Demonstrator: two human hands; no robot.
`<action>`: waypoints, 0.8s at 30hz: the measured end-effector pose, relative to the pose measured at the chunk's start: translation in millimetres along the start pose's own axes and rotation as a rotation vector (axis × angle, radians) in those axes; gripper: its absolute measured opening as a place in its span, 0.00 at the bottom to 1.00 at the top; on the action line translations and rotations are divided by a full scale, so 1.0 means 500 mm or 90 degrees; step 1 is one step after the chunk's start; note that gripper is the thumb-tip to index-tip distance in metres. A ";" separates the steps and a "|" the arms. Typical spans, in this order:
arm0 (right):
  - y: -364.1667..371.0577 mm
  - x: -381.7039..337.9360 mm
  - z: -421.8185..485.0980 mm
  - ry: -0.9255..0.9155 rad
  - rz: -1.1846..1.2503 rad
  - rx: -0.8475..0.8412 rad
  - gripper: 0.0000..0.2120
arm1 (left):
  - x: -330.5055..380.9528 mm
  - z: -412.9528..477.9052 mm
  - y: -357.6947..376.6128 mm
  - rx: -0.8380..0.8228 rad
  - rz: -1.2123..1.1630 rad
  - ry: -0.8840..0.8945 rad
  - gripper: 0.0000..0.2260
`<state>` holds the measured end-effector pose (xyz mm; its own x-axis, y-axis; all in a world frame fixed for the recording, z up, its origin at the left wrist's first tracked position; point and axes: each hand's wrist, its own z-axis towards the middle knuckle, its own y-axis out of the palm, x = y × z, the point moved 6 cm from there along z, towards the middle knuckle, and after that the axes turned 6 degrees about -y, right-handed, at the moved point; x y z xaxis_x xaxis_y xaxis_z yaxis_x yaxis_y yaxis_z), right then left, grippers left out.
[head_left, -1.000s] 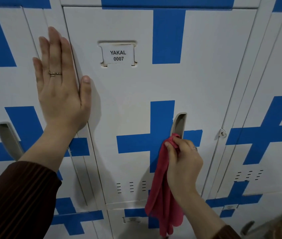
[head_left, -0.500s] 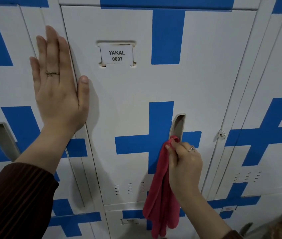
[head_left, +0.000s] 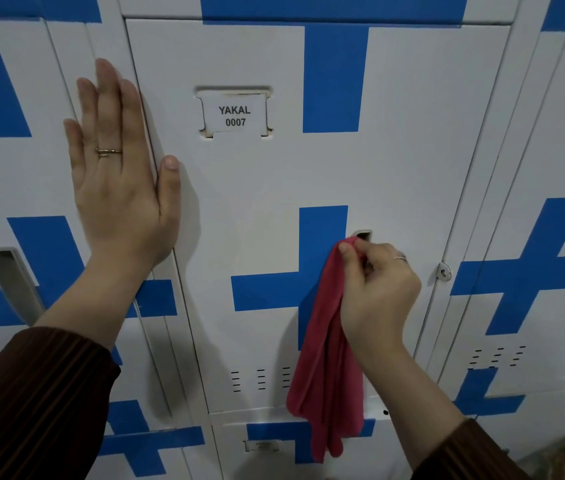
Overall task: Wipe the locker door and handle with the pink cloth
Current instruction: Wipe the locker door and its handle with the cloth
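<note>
Head view, looking at a bank of white metal lockers painted with blue crosses. Centre white metal locker door (head_left: pixel 263 188) carries a paper name label (head_left: pixel 235 116) in a stamped holder, reading "YAKAL 0007". Recessed grey slot handle (head_left: pixel 363 234) sits on the right part of the door, at the right arm of its blue cross (head_left: pixel 322 258); only the top of the slot shows, the rest is covered by hand and cloth.

Right hand (head_left: pixel 378 292) is at the handle, thumb and fingers (head_left: pixel 348 252) pinched tight on the top of the pink fabric cloth (head_left: pixel 326 358), pressing it at the slot's upper end. Cloth hangs straight down in folds from the grip, over the door's lower vent slits (head_left: pixel 260 379) edge and past the door's bottom seam onto the locker below. Ring on a right finger.

Left hand (head_left: pixel 118 188) lies flat and spread, holding nothing, palm against the neighbouring locker door (head_left: pixel 7 188) to the left, with the thumb reaching over the seam onto the centre door. Gold ring (head_left: pixel 109 152) on one finger. Dark brown ribbed sleeve (head_left: pixel 32 393) covers the left forearm; the same sleeve shows at the right wrist.

Small metal padlock hasp (head_left: pixel 443 271) sits at the door's right edge, beside the right hand, not touching. Left locker has its own grey slot handle (head_left: pixel 14 282).
</note>
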<state>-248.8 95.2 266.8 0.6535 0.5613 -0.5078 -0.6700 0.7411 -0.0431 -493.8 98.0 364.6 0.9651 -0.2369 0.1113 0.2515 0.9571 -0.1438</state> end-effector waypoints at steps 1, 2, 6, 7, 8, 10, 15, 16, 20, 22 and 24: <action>0.001 0.000 0.003 0.000 0.005 0.007 0.08 | -0.001 0.000 0.001 -0.001 0.001 0.001 0.25; 0.002 0.002 -0.002 -0.018 -0.006 0.003 0.09 | -0.001 0.000 0.001 -0.001 0.001 0.001 0.25; 0.009 0.039 -0.084 -0.064 -0.113 -0.100 0.15 | 0.001 0.000 0.001 0.001 0.004 0.004 0.25; 0.006 0.050 -0.102 -0.066 -0.127 -0.115 0.15 | 0.001 0.000 0.001 0.001 0.006 0.003 0.25; 0.002 0.058 -0.112 -0.064 -0.135 -0.124 0.13 | 0.001 0.000 0.001 0.001 0.007 0.002 0.25; -0.002 0.065 -0.106 -0.046 -0.140 -0.131 0.06 | 0.002 0.000 0.001 -0.001 0.007 0.004 0.25; 0.000 0.032 -0.050 -0.028 -0.082 -0.083 0.05 | 0.000 0.002 0.000 -0.002 0.005 0.003 0.25; 0.000 0.027 -0.044 -0.033 -0.069 -0.070 0.06 | 0.000 0.002 0.001 -0.002 0.007 0.003 0.25; 0.000 0.041 -0.071 -0.085 -0.156 -0.121 0.08 | -0.001 0.001 0.004 -0.001 0.007 0.003 0.25; -0.006 0.054 -0.097 -0.130 -0.249 -0.166 0.06 | -0.002 -0.001 0.004 0.000 0.004 -0.001 0.25; -0.008 0.057 -0.107 -0.166 -0.319 -0.202 0.06 | -0.002 0.000 0.004 0.001 0.001 -0.002 0.25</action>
<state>-246.3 88.8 206.5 0.9515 0.2763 -0.1357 -0.3067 0.8144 -0.4926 -494.3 100.1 364.1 0.9653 -0.2343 0.1149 0.2495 0.9578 -0.1428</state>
